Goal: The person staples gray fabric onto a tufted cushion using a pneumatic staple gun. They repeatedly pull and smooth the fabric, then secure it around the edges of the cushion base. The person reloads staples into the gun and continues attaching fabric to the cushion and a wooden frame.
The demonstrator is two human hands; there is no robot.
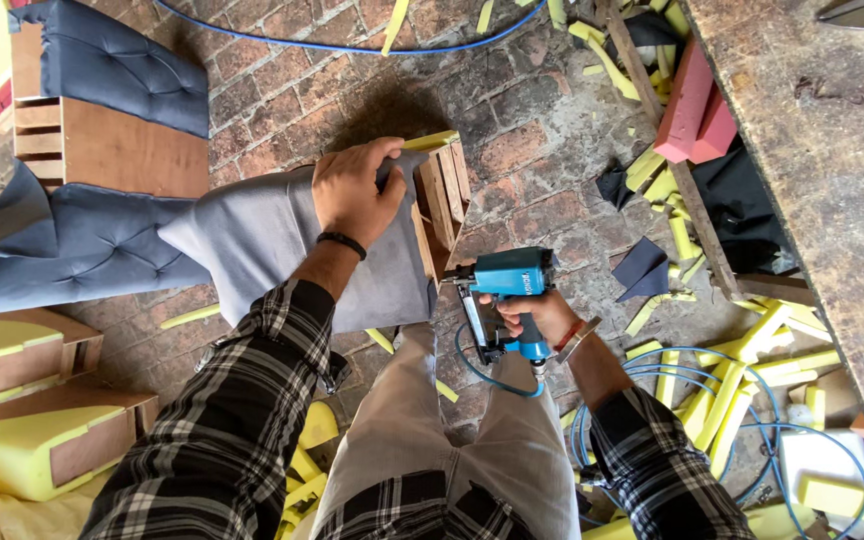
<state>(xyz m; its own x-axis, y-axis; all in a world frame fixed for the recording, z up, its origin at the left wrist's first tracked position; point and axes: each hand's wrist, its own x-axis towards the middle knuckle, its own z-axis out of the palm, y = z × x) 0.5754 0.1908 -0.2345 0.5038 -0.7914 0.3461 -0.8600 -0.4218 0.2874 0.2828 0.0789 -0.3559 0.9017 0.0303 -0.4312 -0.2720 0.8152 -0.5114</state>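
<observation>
Hands apart: left hand (355, 190) spread flat, palm down, pressing grey fabric (262, 240) over the top edge of a small wooden frame (442, 195); right hand (537, 318) wrapped tight around the grip of a blue staple gun (507, 285). Far left: yellow foam cushions with wooden bases (22, 400) on the brick floor (542, 130), plus a tufted blue-grey upholstered piece (102, 60) above them. Centre: fabric draped from the left, fingers curled over its upper edge, frame slats showing bare just right of the thumb. Just right of the frame and below it: staple gun, nose close against the frame's side, blue air hose (492, 375) looping under the wrist. Further right: yellow foam offcuts (742, 370) scattered, red foam block (692, 105) leaning by a worn wooden bench (832, 170).
</observation>
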